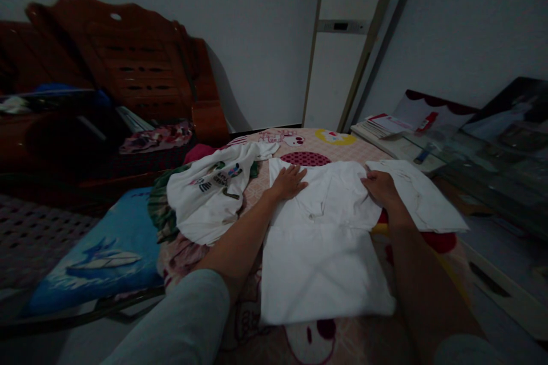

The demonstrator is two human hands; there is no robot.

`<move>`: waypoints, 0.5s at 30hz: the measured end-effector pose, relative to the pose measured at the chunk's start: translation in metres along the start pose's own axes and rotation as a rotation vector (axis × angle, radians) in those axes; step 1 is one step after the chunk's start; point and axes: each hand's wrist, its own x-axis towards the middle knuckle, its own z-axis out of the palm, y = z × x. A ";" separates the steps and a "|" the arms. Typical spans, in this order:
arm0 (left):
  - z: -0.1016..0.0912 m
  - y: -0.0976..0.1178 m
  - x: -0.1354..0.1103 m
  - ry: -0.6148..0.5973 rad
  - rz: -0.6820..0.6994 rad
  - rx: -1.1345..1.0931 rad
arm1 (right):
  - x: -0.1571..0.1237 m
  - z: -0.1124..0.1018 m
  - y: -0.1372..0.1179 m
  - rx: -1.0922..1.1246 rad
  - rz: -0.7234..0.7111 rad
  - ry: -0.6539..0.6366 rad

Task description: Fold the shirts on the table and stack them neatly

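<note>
A white collared shirt (321, 265) lies partly folded in front of me, its collar and button placket facing up at the far end. My left hand (290, 182) rests flat on its far left part, fingers spread. At the far right edge, my right hand (381, 187) is closed on the shirt's fabric. Just right of that hand lies another folded white garment (422, 197). A crumpled white printed T-shirt (209, 185) sits to the left on a heap of clothes, with green camouflage cloth (165, 199) beneath it.
The clothes lie on a pink patterned cover (308, 345). A blue cushion (115, 251) is at the left, near a wooden bench (137, 63). On the right stand a glass-topped table (483, 165) and a white cabinet with papers (385, 125). A tall air conditioner (338, 74) stands behind.
</note>
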 end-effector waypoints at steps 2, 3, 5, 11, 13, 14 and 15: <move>-0.001 -0.001 0.000 0.007 -0.006 -0.039 | 0.000 -0.006 -0.006 0.095 -0.018 0.080; -0.003 -0.002 0.001 0.006 -0.014 -0.076 | 0.000 -0.008 -0.010 0.147 -0.022 0.110; -0.011 -0.003 0.003 0.007 -0.022 -0.207 | 0.000 -0.009 -0.018 0.257 -0.002 0.136; -0.054 0.026 0.008 -0.072 0.216 -1.029 | -0.010 -0.001 -0.046 0.822 0.270 -0.084; -0.059 0.046 0.008 -0.139 0.155 -1.286 | -0.017 0.003 -0.059 1.002 0.250 -0.242; -0.058 0.055 0.008 -0.136 0.085 -1.370 | -0.021 0.004 -0.066 1.068 0.221 -0.319; -0.054 0.061 0.008 -0.101 -0.001 -1.419 | -0.025 0.006 -0.071 1.115 0.193 -0.393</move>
